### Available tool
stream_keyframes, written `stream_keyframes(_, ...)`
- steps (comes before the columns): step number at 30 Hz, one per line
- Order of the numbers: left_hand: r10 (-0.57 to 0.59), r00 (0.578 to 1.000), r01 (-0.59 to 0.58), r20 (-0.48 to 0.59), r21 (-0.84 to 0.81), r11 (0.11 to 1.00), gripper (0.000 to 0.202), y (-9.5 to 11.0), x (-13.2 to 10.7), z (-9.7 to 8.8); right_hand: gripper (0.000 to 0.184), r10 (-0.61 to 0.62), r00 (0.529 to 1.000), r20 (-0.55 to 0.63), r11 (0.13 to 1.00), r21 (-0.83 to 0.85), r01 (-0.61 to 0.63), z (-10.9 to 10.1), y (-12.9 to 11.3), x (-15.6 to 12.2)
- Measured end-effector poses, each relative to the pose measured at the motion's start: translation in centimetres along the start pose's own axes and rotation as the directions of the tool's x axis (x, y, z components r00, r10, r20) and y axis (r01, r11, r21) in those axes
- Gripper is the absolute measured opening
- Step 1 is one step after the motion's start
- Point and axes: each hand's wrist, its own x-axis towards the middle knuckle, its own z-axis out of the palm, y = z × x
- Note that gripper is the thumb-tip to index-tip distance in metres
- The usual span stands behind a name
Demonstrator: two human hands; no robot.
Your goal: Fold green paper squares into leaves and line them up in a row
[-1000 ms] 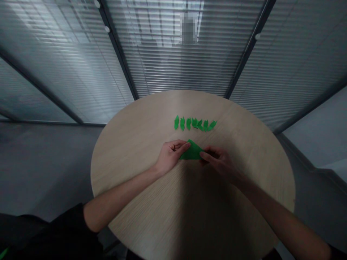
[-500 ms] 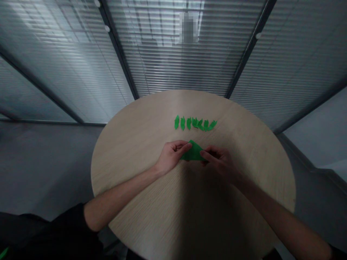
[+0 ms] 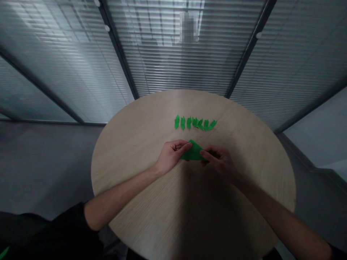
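Green folded paper (image 3: 193,151) forms a triangle between the hands, resting on the counter. The left grip (image 3: 172,156) is curled closed over its left corner, and the right grip (image 3: 219,160) pinches its right end with the fingertips. Just beyond, seven small green paper pieces (image 3: 194,123) lie in a line across the round pale wood counter (image 3: 141,144). Past the counter's far edge, slatted blinds (image 3: 173,61) line the glass partitions.

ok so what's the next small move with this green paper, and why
Probably firm the crease: slide the right hand along the green paper triangle, I'd guess, since the left hand steadies its other end and the small green folded pieces nearby look tightly creased.
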Motion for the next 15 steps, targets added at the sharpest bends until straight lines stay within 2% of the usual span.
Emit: stream_keyframes(15, 0.000, 1.000, 0.000, -0.002, 0.009, 1.000, 0.048, -0.06, 0.09, -0.07, 0.038, -0.007, 1.000, 0.017, 1.000, 0.007, 0.007, 0.04, -0.16, 0.09)
